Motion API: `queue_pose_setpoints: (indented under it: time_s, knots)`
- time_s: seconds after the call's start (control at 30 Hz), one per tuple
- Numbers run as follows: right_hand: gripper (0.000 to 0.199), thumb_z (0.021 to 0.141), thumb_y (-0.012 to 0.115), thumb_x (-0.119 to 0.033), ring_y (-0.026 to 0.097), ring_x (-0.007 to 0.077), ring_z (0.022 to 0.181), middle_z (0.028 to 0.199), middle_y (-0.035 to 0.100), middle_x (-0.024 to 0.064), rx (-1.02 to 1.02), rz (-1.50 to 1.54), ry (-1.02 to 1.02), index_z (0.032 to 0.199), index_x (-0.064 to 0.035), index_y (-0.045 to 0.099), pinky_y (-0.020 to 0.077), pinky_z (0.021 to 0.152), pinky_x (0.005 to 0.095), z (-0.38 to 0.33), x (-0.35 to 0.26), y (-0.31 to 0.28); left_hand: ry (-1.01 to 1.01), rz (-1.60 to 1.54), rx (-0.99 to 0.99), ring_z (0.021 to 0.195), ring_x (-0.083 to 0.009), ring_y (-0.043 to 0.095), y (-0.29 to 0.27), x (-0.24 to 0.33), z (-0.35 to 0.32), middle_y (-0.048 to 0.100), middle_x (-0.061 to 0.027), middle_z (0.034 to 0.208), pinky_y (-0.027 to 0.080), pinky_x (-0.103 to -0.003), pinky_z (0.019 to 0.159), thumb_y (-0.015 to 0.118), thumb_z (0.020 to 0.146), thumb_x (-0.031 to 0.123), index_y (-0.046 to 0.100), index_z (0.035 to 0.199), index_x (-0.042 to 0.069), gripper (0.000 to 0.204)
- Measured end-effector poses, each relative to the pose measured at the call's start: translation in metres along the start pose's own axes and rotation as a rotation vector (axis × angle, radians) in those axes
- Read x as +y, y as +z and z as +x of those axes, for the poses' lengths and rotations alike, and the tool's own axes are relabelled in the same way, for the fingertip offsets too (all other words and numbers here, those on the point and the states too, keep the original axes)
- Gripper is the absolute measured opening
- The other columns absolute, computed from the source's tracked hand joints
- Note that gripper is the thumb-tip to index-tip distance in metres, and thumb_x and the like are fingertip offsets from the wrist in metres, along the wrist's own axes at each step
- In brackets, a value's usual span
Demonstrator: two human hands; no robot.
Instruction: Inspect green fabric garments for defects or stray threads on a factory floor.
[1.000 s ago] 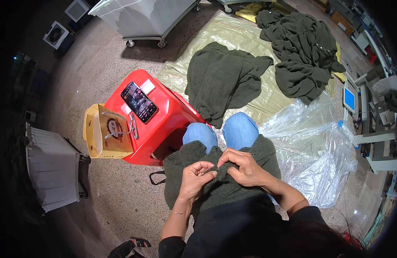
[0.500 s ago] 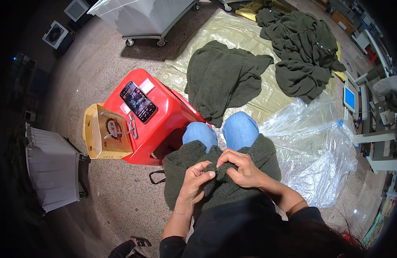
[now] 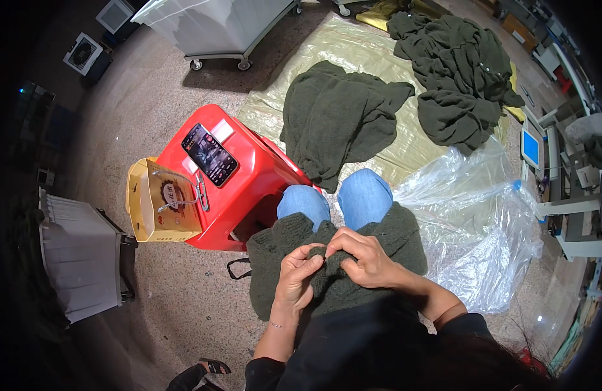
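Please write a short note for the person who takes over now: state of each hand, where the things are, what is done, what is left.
Left hand and right hand: both pinch a fold of the dark green knitted garment on the lap.
Nearby: red stool with a phone; another green garment and a pile on the plastic sheet.
Done or left: cannot tell; lap garment is in hand.

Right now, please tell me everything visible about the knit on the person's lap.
The knit is dark olive green, thick and fuzzy like wool. It lies crumpled across both knees, over blue jeans, with one edge hanging toward the floor. The left hand and right hand pinch a raised fold at its middle.
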State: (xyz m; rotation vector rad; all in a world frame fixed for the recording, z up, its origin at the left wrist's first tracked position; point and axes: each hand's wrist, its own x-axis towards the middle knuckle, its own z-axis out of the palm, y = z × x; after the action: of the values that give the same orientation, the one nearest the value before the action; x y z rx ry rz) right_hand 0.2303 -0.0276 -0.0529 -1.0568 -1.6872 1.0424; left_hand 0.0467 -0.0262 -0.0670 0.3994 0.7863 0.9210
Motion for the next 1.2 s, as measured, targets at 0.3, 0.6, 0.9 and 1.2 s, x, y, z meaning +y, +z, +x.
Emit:
queue_pose_setpoints:
  time_s: [0.3, 0.6, 0.9, 1.2]
  knots:
    - [0.035, 0.062, 0.05, 0.01, 0.06, 0.0299, 0.074, 0.089, 0.057, 0.0118, -0.029, -0.043, -0.106, 0.095, -0.0023, 0.058, 0.0474, 0.061, 0.0355, 0.002, -0.004, -0.006, 0.036, 0.01, 0.113, 0.076, -0.0097, 0.062, 0.005, -0.002, -0.002, 0.066, -0.0056, 0.089, 0.05, -0.023, 0.072, 0.063, 0.08, -0.008, 0.062, 0.099, 0.0, 0.021]
    - [0.036, 0.065, 0.049, 0.011, 0.057, 0.0319, 0.071, 0.086, 0.054, 0.0138, -0.144, 0.044, -0.115, 0.098, -0.0005, 0.058, 0.0463, 0.061, 0.0381, 0.0, -0.007, -0.006, 0.095, 0.351, 0.213, 0.072, -0.003, 0.055, 0.012, -0.006, 0.003, 0.064, -0.0016, 0.082, 0.043, -0.017, 0.065, 0.062, 0.078, -0.011, 0.067, 0.091, -0.004, 0.015]
    - [0.034, 0.069, 0.05, 0.008, 0.06, 0.0348, 0.082, 0.093, 0.057, 0.0134, -0.36, 0.299, 0.019, 0.101, -0.0027, 0.056, 0.0483, 0.071, 0.0405, -0.008, -0.001, 0.001, 0.239, 0.428, 0.221, 0.076, -0.0066, 0.06, 0.001, -0.019, 0.0, 0.067, -0.0051, 0.086, 0.047, -0.02, 0.067, 0.057, 0.078, -0.012, 0.066, 0.092, -0.006, 0.018]
    - [0.036, 0.064, 0.057, 0.007, 0.059, 0.03, 0.072, 0.086, 0.055, 0.0105, -0.222, 0.046, -0.104, 0.097, -0.0052, 0.056, 0.0479, 0.055, 0.0373, -0.022, -0.026, -0.008, 0.434, 0.702, 0.375, 0.074, -0.0034, 0.054, -0.015, -0.006, 0.028, 0.064, 0.0007, 0.085, 0.043, -0.018, 0.068, 0.059, 0.077, -0.008, 0.065, 0.089, -0.003, 0.014]
